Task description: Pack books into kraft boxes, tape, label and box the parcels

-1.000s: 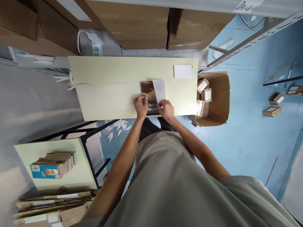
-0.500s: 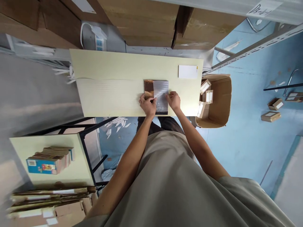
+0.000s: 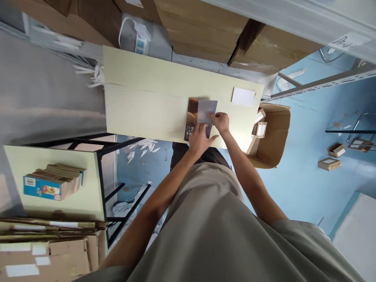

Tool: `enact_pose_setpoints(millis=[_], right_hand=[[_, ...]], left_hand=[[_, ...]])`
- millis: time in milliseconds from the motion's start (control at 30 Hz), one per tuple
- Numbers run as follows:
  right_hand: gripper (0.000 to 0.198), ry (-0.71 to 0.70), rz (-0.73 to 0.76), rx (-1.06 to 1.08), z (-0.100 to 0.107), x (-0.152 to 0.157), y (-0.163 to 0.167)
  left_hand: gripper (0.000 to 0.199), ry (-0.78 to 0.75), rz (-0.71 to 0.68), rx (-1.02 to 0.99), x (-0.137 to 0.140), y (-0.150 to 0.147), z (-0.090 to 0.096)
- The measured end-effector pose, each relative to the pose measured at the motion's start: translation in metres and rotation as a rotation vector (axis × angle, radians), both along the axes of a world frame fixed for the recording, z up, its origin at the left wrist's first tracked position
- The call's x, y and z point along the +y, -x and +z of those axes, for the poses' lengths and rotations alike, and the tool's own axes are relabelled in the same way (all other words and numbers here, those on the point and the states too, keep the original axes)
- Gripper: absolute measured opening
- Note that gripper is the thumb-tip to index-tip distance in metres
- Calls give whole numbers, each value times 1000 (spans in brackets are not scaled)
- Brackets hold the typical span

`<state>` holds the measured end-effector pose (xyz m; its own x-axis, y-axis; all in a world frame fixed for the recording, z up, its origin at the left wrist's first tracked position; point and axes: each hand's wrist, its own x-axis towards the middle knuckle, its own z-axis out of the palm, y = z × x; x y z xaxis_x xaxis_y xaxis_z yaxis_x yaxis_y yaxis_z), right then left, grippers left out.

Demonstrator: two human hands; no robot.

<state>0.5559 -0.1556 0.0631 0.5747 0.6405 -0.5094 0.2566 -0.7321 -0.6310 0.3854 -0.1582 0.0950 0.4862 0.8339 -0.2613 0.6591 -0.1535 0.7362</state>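
One book (image 3: 192, 117) lies on the bench (image 3: 141, 102), its lower end close to the near edge. One pale sheet (image 3: 207, 109) covers the right part of its dark cover. The widest run of bench surface for moving stretches from the book to the bench's left edge; the run on the right is shorter, with one white card (image 3: 243, 96) near the far right corner.

Two hands are at work. The left hand (image 3: 200, 138) rests over the book's lower part, fingers spread and thumb well out to the side. The right hand (image 3: 220, 121) has its fingertips at the sheet's right edge; whether they are clamped on it, I cannot tell.

One open carton (image 3: 273, 139) stands just beyond the bench's right end, with at least two small boxes (image 3: 261, 129) inside. Three more cartons (image 3: 329, 163) lie on the blue floor (image 3: 296, 184) farther right.
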Motion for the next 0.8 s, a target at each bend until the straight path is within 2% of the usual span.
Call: enact_pose_setpoints(millis=[100,200,267,333,400,467,567,667,733,800], right_hand=[[47,62,82,-38,19,4,2],[38,50,252,-181,44,4,-3],[46,-56,470,-312,61,7,-11],[53,-188,763,-373,76,19,-21],[52,-266,1036,-357,84,41,-31],[45,-279,1208,-325,87,71,-39],[40,-264,1284,-253,83,121,-42],[51,-244,1217,-136,77,163,-31],[57,-227,1159,-37,71,183,-15],[60,-217,1105,65,62,197,3]], left_hand=[[50,37,-105,213,-13,-8,18],[55,63,-153,264,-7,0,24],[57,52,-144,209,1,13,25],[56,34,-102,136,8,29,25],[52,16,-43,59,11,43,25],[45,1,31,-24,12,56,26],[35,2,237,-137,10,69,27],[23,72,566,-172,8,79,23],[27,152,794,-208,10,87,14],[39,241,979,-306,14,95,2]])
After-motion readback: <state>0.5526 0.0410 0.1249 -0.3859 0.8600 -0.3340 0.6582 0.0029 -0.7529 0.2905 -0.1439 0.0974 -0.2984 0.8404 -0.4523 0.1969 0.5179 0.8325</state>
